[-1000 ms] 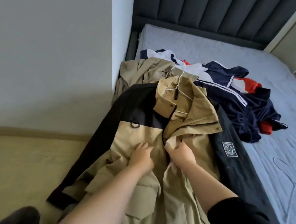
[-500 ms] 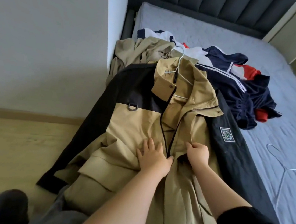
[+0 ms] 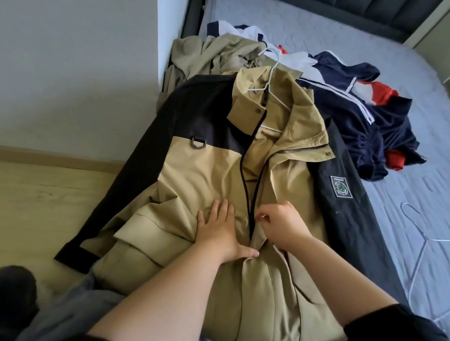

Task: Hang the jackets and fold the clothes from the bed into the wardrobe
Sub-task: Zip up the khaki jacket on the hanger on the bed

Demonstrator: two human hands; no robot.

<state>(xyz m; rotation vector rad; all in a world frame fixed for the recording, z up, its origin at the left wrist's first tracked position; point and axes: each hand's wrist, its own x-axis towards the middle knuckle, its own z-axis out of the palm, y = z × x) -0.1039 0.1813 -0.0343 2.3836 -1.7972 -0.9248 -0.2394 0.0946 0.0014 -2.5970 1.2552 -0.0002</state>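
Note:
A tan and black jacket (image 3: 198,173) lies front up on the bed's near corner, with a white hanger (image 3: 270,75) inside its collar. Its zip is open above my hands. My left hand (image 3: 219,230) presses flat on the left front panel, fingers straight, thumb by the zip. My right hand (image 3: 279,226) pinches the right front edge at the zip with curled fingers. Behind the jacket lie a crumpled beige garment (image 3: 216,53) and a navy, white and red jacket (image 3: 363,107).
The bed (image 3: 438,192) has a blue-grey sheet and a dark padded headboard. A second white hanger (image 3: 421,246) lies on the sheet to the right. A white wall stands to the left above a wooden floor (image 3: 34,206). A pale cabinet stands at the far right.
My right hand moved left from the panel edge to the zip and now pinches it. My left hand stays flat on the left panel. The camera dipped lower.

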